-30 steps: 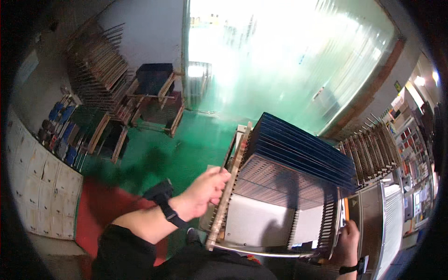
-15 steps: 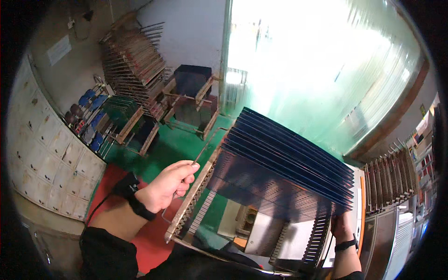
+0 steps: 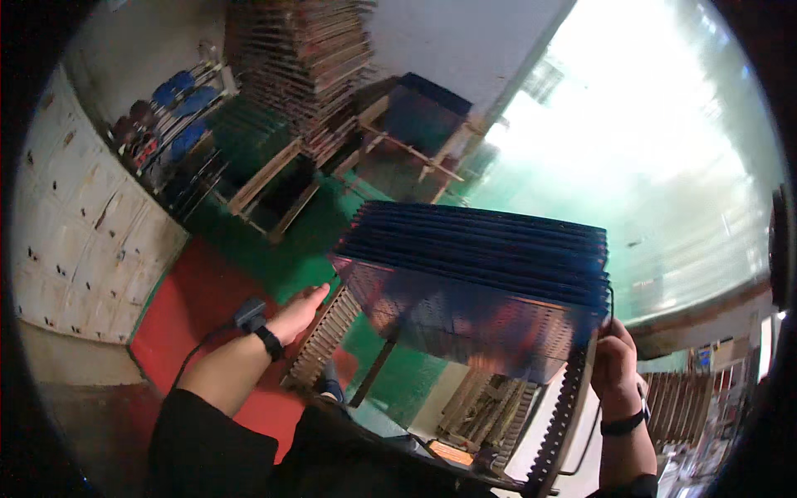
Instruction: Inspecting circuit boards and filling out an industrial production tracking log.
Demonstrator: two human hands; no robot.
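A slotted rack point(image 3: 328, 328) is in front of me, held up off the floor. Several thin dark blue panels point(image 3: 481, 241) stand in it side by side; their faces look perforated. My left hand point(image 3: 299, 315) is closed at the rack's left side, where the wire handle is, with its thumb along the top and its fingers mostly hidden. On the right side, my right hand point(image 3: 616, 369) is closed round the bent wire handle point(image 3: 612, 299), its knuckles against the slotted side rail point(image 3: 560, 423).
Racks are piled high point(image 3: 299, 75) at the back wall. Other racks with dark panels point(image 3: 427, 108) stand on the green floor point(image 3: 290, 266). White lockers point(image 3: 91, 216) line the left. A translucent curtain point(image 3: 664, 166) hangs at the right, and more racks point(image 3: 677, 407) stand at lower right.
My view has swung left, and the loaded rack has turned with its right side nearer me. It now hangs over the floor, farther from the white surface. Both hands stay at its sides.
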